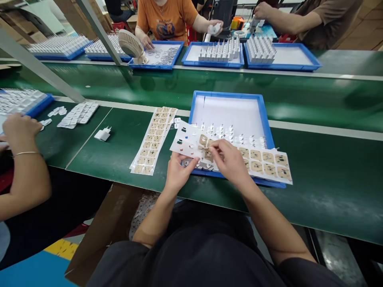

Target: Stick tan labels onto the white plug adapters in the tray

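My left hand (179, 169) grips the lower left edge of a long white sheet of tan stickers (268, 156), thumb on top. The sheet's left part is bare white with small dark cut-outs; tan stickers cover its right part. My right hand (229, 158) pinches at a sticker (204, 141) near the boundary, thumb and fingertips together. Whether that sticker has come off the sheet I cannot tell. Beneath the sheet lies a blue-rimmed tray (265, 119) with white plug adapters (231, 131) in rows, partly hidden by the sheet and my hands.
More sticker sheets (154, 139) lie left of the tray, and a single white plug adapter (102, 134) farther left. A co-worker's arm (26, 171) is at the left edge. Across the green conveyor (167, 85) stand more trays (287, 56), a fan (131, 44) and other people.
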Demonstrator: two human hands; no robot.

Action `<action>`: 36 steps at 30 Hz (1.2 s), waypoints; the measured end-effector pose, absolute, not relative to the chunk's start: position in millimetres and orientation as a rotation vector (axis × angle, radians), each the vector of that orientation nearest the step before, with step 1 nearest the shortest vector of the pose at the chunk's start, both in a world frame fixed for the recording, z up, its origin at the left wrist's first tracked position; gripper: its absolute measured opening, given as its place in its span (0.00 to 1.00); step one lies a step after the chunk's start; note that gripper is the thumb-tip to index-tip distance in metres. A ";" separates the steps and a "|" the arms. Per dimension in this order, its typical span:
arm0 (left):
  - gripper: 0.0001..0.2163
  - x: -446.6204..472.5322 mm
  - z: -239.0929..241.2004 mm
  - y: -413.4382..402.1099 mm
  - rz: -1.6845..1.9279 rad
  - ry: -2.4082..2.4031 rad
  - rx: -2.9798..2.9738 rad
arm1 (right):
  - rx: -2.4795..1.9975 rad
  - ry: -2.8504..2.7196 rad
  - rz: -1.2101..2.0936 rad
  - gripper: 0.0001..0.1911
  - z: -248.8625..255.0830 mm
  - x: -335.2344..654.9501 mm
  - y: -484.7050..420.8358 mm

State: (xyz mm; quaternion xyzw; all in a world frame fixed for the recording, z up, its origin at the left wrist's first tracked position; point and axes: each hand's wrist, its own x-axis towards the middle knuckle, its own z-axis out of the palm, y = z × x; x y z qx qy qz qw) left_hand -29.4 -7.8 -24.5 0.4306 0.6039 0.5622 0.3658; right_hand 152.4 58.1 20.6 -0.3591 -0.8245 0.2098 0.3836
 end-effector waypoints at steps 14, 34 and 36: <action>0.20 -50.6 6.0 -16.1 1.456 1.514 1.311 | -0.464 -2.091 0.029 0.10 17.4 157.5 46.7; 0.10 -43.7 0.3 -28.8 1.601 1.790 1.600 | -0.883 -1.801 0.626 0.05 17.7 143.9 24.9; 0.15 -48.6 -4.6 -30.8 1.589 1.924 1.710 | -0.892 -1.784 0.540 0.04 19.8 149.2 26.9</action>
